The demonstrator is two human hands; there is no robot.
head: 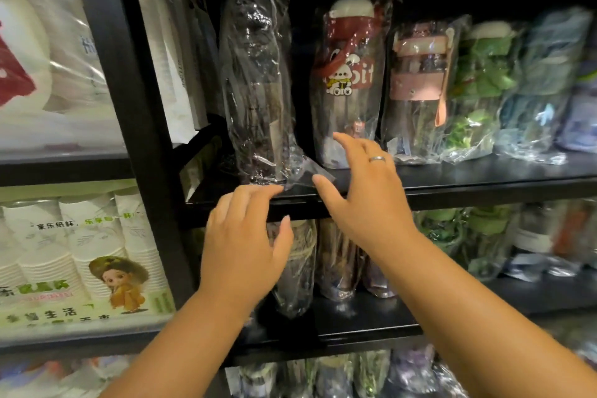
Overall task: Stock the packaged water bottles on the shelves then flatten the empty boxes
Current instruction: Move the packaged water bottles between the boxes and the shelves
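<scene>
A tall dark bottle (255, 84), slim and cylindrical inside a crinkled, glossy clear plastic bag, stands upright near the front lip of the matte black shelf (468, 179), at about eleven o'clock in the view. The bag's loose bottom corner fans out flat over the shelf edge toward four o'clock. The left hand (245, 239) is at six o'clock of the bottle, below the shelf lip. Its fingers are loosely curved and hold nothing, their tips up at the lip just beside the bag's base; whether they touch the film cannot be told. The right hand (365, 194), wearing a plain silver ring (377, 159), is at four o'clock of the bottle, with fingers spread and nearly straight, gripping nothing, the thumb tip by the bag's flap. At three o'clock of the dark bottle stands a row of bagged bottles: a white-lidded bottle with a red collar and cartoon print (350, 74), a pink-banded clear bottle (420, 81), a green bottle (481, 84) and a blurred blue bottle (542, 74). At eight o'clock, stacks of ribbed white paper cups (80, 236) sit in printed wrap. More bagged bottles (339, 262) stand on the shelf beneath.
</scene>
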